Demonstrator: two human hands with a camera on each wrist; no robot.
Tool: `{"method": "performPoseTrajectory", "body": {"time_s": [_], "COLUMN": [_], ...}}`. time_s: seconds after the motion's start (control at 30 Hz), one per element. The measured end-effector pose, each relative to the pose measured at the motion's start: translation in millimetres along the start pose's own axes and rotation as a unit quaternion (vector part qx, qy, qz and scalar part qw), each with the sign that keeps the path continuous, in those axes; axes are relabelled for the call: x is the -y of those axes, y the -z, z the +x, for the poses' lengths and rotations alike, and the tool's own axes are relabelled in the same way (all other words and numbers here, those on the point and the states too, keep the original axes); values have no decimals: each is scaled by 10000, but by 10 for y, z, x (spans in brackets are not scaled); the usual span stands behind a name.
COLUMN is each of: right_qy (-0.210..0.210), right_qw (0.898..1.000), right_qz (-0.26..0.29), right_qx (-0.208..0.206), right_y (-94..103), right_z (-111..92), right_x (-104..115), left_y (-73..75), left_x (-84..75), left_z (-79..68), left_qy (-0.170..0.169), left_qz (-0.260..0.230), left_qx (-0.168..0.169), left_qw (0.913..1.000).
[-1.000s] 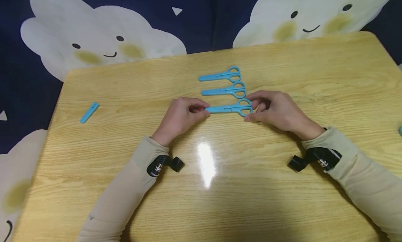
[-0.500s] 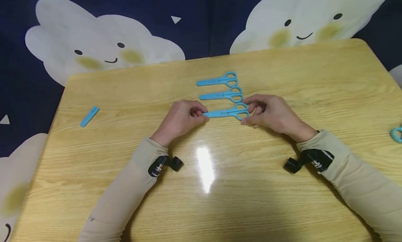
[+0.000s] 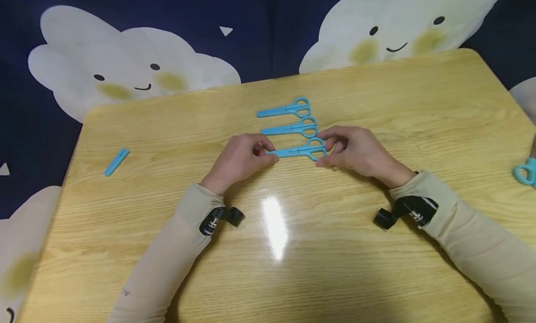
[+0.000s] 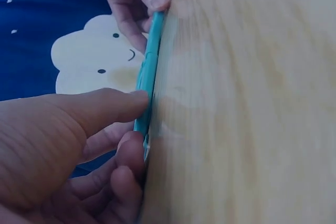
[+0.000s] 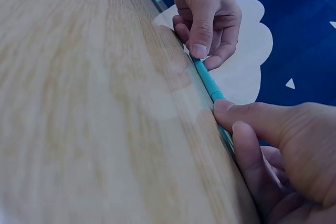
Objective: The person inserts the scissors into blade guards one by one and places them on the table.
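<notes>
A pair of light-blue scissors [image 3: 298, 151] with a blue sheath over its blades lies crosswise on the table, handles to the right. My left hand [image 3: 238, 158] pinches the sheath tip between thumb and forefinger. At the other end, my right hand [image 3: 356, 151] has thumb and fingers around the finger loops. Just beyond lie two matching sheathed scissors, the middle scissors [image 3: 289, 129] and the far scissors [image 3: 278, 111], roughly parallel. Both wrist views show the held scissors edge-on, low along the tabletop, spanning the two hands.
A loose blue sheath [image 3: 117, 162] lies at the table's left side. Teal scissors [image 3: 525, 171] are partly cut off at the right frame edge. The wooden table [image 3: 318, 276] meets a dark-blue cloth with clouds [image 3: 138, 62] at its back edge.
The head view has shifted, bringing the teal scissors at the right into sight. Both hands keep their hold on the nearest scissors, which stay almost in place beside the other two.
</notes>
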State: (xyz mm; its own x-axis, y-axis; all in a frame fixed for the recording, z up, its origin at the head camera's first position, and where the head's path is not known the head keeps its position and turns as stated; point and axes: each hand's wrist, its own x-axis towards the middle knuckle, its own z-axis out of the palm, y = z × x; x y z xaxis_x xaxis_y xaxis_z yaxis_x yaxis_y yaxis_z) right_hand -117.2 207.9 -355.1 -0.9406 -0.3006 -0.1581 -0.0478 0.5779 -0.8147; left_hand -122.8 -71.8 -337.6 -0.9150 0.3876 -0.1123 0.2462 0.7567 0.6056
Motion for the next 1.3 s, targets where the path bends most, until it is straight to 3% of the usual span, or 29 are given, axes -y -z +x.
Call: {"method": "performPoseTrajectory", "body": {"time_s": [0.27, 0.9, 1.1, 1.3], "right_qy": [-66, -321, -308, -194], "right_qw": [10000, 9994, 9990, 9955], "right_qz": [0, 44, -282, -658], "right_qx": [14, 134, -132, -659], "right_y": [52, 193, 379, 659], "right_z": [1, -1, -46, -162], "right_x": [22, -62, -143, -205], "left_y": [-19, -86, -157, -215], "left_x": [7, -56, -106, -168], "left_z": [10, 95, 172, 268], "left_qy": [-74, 73, 41, -44], "left_qz": [-312, -321, -373, -379], "left_qx": [-124, -169, -134, -15], "left_qw": [9994, 9993, 9992, 9993]}}
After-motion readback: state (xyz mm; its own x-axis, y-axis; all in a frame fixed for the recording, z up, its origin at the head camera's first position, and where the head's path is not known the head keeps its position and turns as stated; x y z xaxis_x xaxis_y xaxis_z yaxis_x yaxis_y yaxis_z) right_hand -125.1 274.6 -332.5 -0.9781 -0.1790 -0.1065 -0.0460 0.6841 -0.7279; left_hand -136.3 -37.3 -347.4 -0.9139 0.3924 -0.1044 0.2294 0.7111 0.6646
